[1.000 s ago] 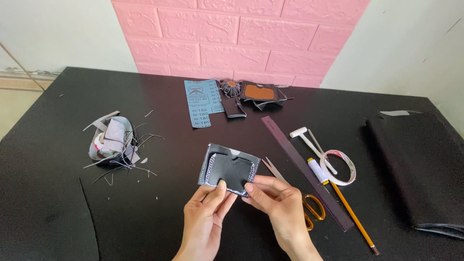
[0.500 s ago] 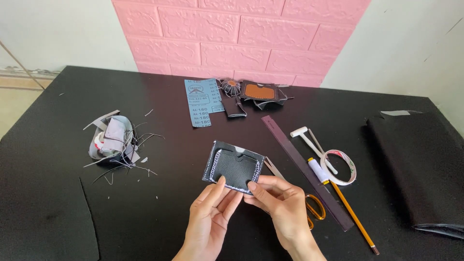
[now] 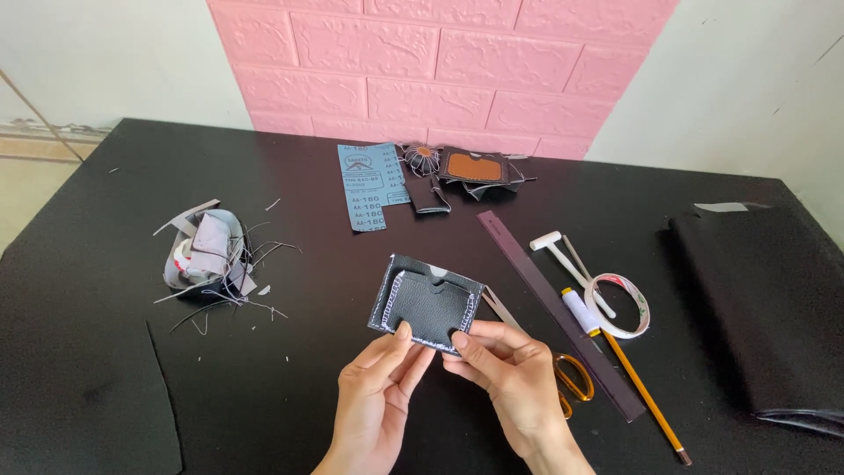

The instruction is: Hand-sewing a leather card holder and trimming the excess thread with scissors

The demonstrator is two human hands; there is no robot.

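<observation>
Head view: both hands (image 3: 378, 396) (image 3: 510, 378) still pinch the leather card holder (image 3: 426, 302), now raised slightly.

right hand (image 3: 510, 374) hides half the orange scissors (image 3: 576, 380) (forearms cut off below).

Black card holder (image 3: 428, 303), white stitching; pink brick wall (image 3: 440, 62); blue sandpaper (image 3: 369, 186).
</observation>
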